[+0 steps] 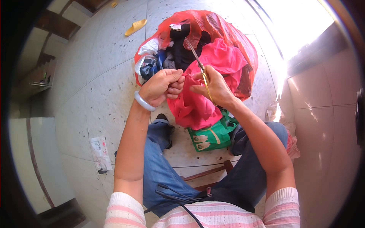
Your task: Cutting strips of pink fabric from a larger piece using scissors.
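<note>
Bright pink cloth (pixel 197 110) hangs in front of me, and part of it spreads back over the clothes in a red plastic bag (pixel 232 32). My left hand (pixel 162 88), with a pale bangle (pixel 144 102) at the wrist, pinches an edge of that cloth between closed fingers. Just right of it, my right hand (pixel 216 86) grips gold-handled scissors (pixel 196 56), whose blades point up and away toward the bag. The blades look nearly closed. Whether the right fingers also touch the cloth, I cannot tell. Dark garments (pixel 184 51) and a white plastic bag (pixel 149 47) fill the red bag's left side.
A green bag (pixel 213 137) stands on the tiled floor below the cloth, between my feet. One yellow slipper (pixel 135 27) lies beyond the red bag. Printed paper (pixel 101 153) lies at left. Black cables (pixel 178 200) cross my lap. Bright light enters at upper right.
</note>
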`<action>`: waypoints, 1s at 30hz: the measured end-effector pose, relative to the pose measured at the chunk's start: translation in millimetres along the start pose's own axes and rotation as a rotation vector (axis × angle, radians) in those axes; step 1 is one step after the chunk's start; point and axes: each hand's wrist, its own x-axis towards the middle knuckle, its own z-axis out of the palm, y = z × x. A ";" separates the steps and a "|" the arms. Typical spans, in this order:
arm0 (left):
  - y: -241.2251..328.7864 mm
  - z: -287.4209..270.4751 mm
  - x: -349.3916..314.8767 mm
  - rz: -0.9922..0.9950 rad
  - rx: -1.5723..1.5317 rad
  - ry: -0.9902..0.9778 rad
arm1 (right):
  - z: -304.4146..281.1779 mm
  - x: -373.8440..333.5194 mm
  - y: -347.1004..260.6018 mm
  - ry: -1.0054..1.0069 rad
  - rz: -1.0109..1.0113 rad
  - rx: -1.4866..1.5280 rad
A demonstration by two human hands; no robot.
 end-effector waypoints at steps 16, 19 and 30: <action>-18.4 -19.7 -19.2 -0.071 0.232 0.277 | 53.0 -17.5 -15.4 0.033 0.081 -0.038; -16.9 -19.2 -20.3 -0.091 0.044 0.159 | 68.4 -8.2 0.8 0.180 0.031 0.008; -27.3 -12.6 -12.8 -0.071 -0.278 -0.003 | 67.6 -7.0 -4.5 0.210 0.105 -0.066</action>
